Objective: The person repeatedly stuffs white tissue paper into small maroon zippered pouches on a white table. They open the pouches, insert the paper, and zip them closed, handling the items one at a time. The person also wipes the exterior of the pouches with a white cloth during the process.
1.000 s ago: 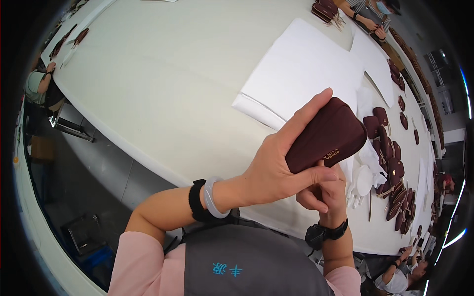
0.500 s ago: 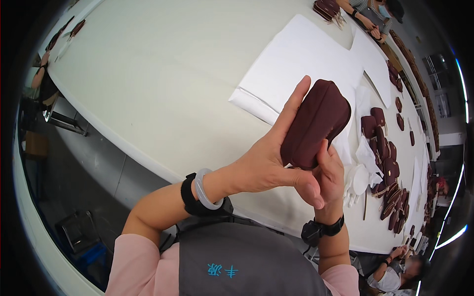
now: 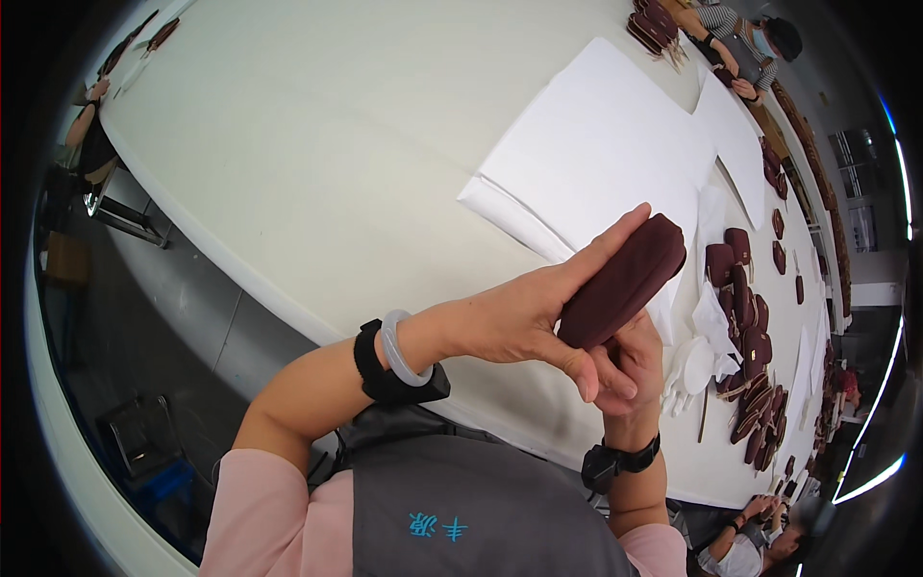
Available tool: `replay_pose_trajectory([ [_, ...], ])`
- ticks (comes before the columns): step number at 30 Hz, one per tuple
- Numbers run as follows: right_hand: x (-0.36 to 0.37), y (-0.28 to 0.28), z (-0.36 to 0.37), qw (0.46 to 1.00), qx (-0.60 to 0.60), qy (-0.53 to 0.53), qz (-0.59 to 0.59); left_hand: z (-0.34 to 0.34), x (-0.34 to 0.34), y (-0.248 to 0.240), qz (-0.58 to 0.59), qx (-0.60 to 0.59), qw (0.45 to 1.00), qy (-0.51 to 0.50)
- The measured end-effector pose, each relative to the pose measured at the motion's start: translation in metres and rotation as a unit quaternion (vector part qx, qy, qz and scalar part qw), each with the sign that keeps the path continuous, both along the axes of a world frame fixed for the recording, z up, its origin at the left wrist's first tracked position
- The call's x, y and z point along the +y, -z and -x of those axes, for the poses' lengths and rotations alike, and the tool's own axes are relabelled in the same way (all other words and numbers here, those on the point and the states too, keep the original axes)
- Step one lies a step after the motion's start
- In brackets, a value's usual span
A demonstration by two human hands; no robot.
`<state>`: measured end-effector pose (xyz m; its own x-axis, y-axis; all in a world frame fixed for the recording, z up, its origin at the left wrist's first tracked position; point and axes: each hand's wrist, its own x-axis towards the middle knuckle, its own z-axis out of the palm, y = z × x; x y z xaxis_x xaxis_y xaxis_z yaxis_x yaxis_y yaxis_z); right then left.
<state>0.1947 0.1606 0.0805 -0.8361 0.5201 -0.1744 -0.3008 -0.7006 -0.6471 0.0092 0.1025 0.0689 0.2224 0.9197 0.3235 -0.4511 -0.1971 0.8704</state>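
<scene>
A small burgundy pouch (image 3: 623,287) is held up over the table's near edge, tilted with its far end toward the upper right. My left hand (image 3: 524,313) grips it along its left side, index finger stretched along the edge and thumb below its near end. From beneath and the right, my right hand (image 3: 635,361) supports the pouch with its fingers curled; part of those fingers is hidden behind it. The pouch's underside cannot be seen.
White paper sheets (image 3: 596,144) lie on the pale table (image 3: 317,144) beyond my hands. To the right are a heap of burgundy pouches (image 3: 757,351), a white round item (image 3: 690,363) and crumpled white wrapping (image 3: 713,313). Co-workers sit at the far right (image 3: 735,48), lower right and left edges.
The pouch has been tipped and turned, so a narrower side now shows. Both hands have come slightly lower, and the right fingers have shifted beneath it.
</scene>
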Motion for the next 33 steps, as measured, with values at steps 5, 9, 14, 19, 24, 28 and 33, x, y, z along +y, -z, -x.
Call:
replay_pose_trajectory([
  [5, -0.003, 0.003, 0.007, 0.984, -0.123, 0.091, -0.092, 0.0, -0.006, 0.006, 0.048, -0.063, 0.992, -0.098],
  [9, -0.009, 0.003, 0.008, 0.991, -0.102, 0.005, -0.085, -0.018, -0.009, -0.011, 0.159, -0.137, 0.954, -0.212],
  [14, -0.001, 0.0, 0.003, 0.991, -0.101, -0.045, -0.081, -0.018, -0.009, -0.003, 0.101, -0.093, 0.967, -0.215],
  [19, -0.01, -0.017, -0.003, 0.969, -0.199, -0.082, -0.122, -0.008, -0.015, 0.003, 0.062, -0.033, 0.976, -0.205],
  [24, -0.004, -0.015, -0.011, 0.931, -0.235, -0.135, -0.246, -0.006, -0.02, -0.005, 0.026, 0.006, 0.984, -0.178],
  [28, -0.012, -0.003, -0.008, 0.959, -0.174, -0.178, -0.133, -0.001, -0.022, -0.012, 0.039, -0.017, 0.987, -0.152],
  [33, -0.02, -0.027, -0.007, 0.878, -0.326, -0.102, -0.336, 0.008, -0.033, -0.021, 0.112, -0.043, 0.983, -0.14],
])
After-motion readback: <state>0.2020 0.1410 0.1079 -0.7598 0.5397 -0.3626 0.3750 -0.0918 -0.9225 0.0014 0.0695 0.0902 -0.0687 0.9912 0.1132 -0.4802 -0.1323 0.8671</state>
